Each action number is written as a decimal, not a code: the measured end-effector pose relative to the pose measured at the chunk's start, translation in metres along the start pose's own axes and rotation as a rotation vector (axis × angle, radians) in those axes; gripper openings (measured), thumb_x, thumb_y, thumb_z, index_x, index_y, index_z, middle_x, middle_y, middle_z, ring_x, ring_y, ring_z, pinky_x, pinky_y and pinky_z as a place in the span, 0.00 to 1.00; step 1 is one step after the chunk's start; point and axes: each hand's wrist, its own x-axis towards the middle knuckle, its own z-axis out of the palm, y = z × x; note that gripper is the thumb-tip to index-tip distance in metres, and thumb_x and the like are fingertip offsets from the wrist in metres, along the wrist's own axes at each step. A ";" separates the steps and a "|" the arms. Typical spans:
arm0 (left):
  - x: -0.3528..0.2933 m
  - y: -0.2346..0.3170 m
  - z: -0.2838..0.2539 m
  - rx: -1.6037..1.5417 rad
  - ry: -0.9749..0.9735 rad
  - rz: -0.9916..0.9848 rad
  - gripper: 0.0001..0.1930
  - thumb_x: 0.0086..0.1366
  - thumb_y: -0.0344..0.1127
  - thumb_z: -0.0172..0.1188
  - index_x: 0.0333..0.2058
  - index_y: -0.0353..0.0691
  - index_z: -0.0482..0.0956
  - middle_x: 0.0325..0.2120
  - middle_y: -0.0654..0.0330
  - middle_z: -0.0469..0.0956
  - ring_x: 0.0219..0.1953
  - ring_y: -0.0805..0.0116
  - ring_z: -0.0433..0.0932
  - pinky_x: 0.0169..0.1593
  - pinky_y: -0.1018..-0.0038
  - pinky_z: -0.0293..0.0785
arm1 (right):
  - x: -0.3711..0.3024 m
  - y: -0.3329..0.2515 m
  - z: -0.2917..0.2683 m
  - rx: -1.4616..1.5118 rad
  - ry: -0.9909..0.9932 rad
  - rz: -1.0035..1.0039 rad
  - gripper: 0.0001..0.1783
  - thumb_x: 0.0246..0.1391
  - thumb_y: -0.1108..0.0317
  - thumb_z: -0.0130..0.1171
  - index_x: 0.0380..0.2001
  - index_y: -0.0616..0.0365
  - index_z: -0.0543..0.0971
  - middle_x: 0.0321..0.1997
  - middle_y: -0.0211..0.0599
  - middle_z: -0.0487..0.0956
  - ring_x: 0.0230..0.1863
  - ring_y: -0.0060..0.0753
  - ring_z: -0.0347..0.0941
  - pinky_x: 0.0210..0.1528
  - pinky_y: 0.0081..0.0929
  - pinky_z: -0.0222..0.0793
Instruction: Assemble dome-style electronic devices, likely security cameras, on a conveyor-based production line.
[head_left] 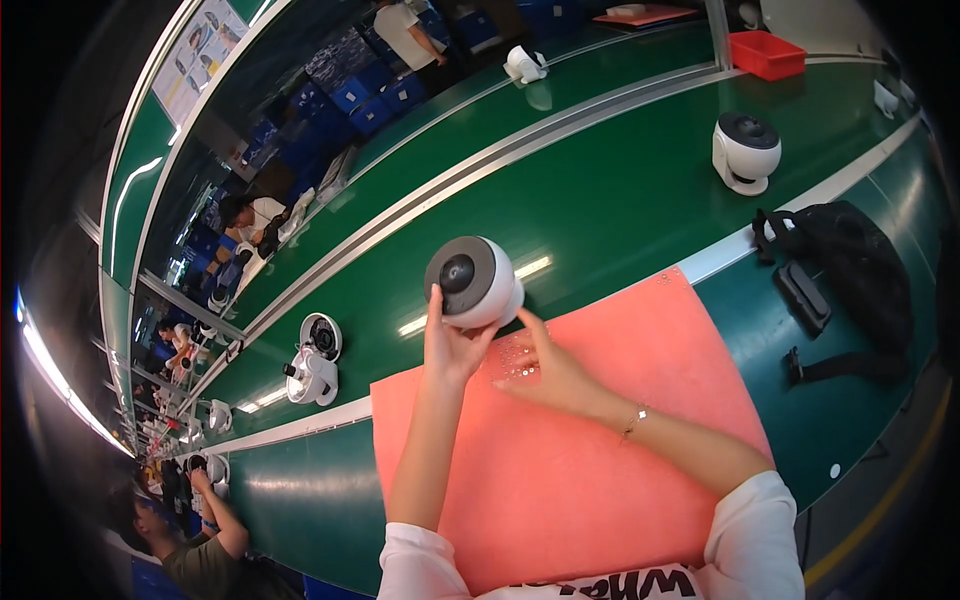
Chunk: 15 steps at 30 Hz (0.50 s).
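A white security camera (pixel 495 285) with a dark grey face and a round black lens is held over the far edge of the pink mat (pixel 590 480). My left hand (pixel 455 348) grips its body from below and from the left side. Close to the camera's white base is my right hand (pixel 560 375), its fingers apart and curved. One fingertip is near the base; whether it touches I cannot tell. Below that hand, several small shiny screws (pixel 518 362) lie scattered on the mat.
Another white camera (pixel 750 155) stands on the green conveyor (pixel 620 190) at right; an opened one (pixel 315 365) stands at left. A black bag (pixel 850 265) and a dark case (pixel 803 298) lie right of the mat. Farther off are a red bin (pixel 766 55) and co-workers.
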 end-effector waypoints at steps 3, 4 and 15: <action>0.029 -0.001 -0.015 -0.154 0.120 0.018 0.38 0.52 0.46 0.62 0.54 0.38 0.50 0.50 0.51 0.52 0.56 0.56 0.55 0.58 0.60 0.60 | -0.001 0.011 0.009 -0.229 -0.028 -0.073 0.43 0.42 0.61 0.61 0.58 0.58 0.51 0.50 0.51 0.67 0.45 0.41 0.69 0.48 0.34 0.65; 0.031 -0.002 -0.015 -0.159 0.121 0.018 0.38 0.52 0.46 0.62 0.54 0.38 0.50 0.50 0.51 0.52 0.56 0.56 0.55 0.58 0.60 0.60 | -0.002 0.011 0.010 -0.333 -0.070 -0.109 0.37 0.42 0.64 0.60 0.56 0.58 0.56 0.49 0.46 0.69 0.45 0.38 0.70 0.48 0.33 0.66; 0.008 0.009 -0.053 -0.013 0.191 0.154 0.38 0.51 0.48 0.63 0.53 0.40 0.49 0.53 0.48 0.46 0.53 0.52 0.60 0.49 0.62 0.67 | -0.008 0.024 0.022 -0.771 -0.098 -0.433 0.16 0.40 0.71 0.55 0.37 0.56 0.73 0.41 0.38 0.70 0.43 0.40 0.65 0.45 0.36 0.62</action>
